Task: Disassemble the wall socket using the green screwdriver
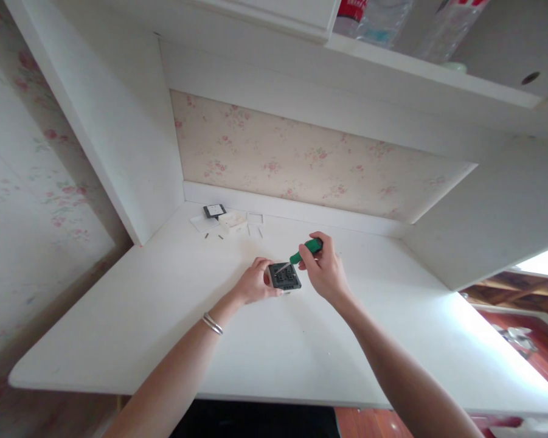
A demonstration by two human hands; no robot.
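Observation:
My left hand [256, 283] grips a dark square wall socket [284, 277] by its left side, thumb at the near edge and fingers at the far one. My right hand [325, 267] is closed around the green handle of a screwdriver [303, 252]. Its metal shaft slants down to the left, and the tip meets the left part of the socket's face. Whether the tip sits in a screw is too small to tell. The socket is held at the middle of the white table [187, 340].
Toward the back left lie a dark square plate with a white face [215, 210], a cream box [232, 221], a thin white frame [255, 218] and several small screws or strips. A side panel [114, 121] stands left; a shelf with plastic bottles [383, 21] hangs overhead.

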